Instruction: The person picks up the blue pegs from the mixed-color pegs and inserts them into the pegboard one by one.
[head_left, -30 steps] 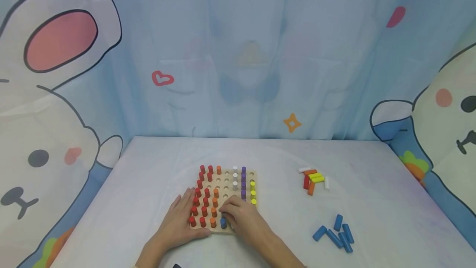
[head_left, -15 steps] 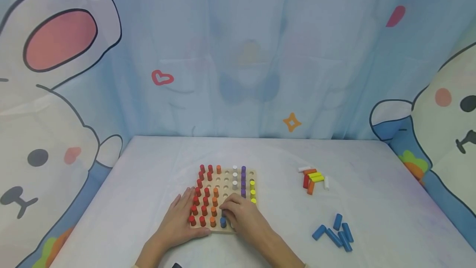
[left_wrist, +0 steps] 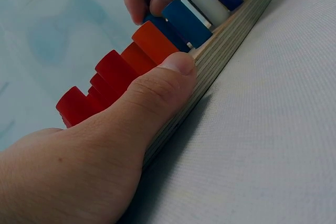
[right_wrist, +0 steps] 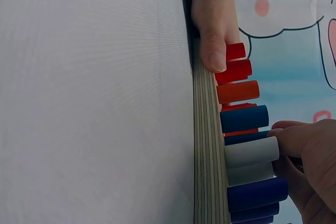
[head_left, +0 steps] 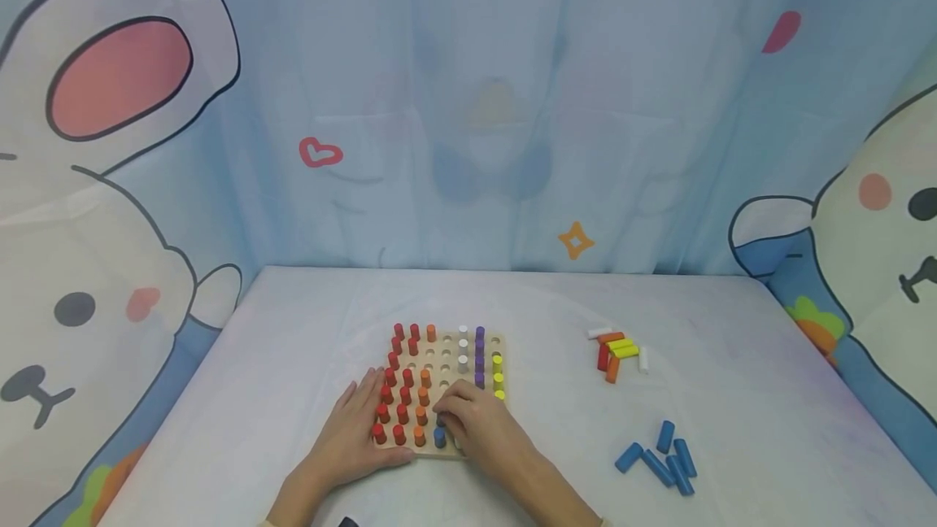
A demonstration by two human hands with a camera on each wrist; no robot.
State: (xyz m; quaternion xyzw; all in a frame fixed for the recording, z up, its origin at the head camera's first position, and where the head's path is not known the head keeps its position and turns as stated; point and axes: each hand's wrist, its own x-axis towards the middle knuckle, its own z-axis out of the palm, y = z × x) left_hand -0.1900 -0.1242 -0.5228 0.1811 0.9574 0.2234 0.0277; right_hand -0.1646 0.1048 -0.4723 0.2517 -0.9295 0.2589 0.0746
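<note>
A wooden pegboard [head_left: 432, 455] lies on the table, with red, orange, blue, white, purple and yellow pegs standing in columns. My left hand [head_left: 351, 437] rests at its left front corner, fingers extended along the left side and thumb [left_wrist: 170, 74] against the front edge. With thumb and index finger, my right hand [head_left: 479, 429] pinches the top of a blue peg [right_wrist: 244, 138] in the second row from the front. Directly in front of it stands another blue peg [head_left: 439, 437]. The right hand hides part of the white and purple columns in the head view.
Several loose blue pegs [head_left: 684, 458] lie to the right of the board. Farther back is a small pile of white, red, yellow and orange pegs [head_left: 612, 338]. A printed curtain [head_left: 468, 185] hangs behind the table. A small dark object [head_left: 347, 522] shows at the bottom edge.
</note>
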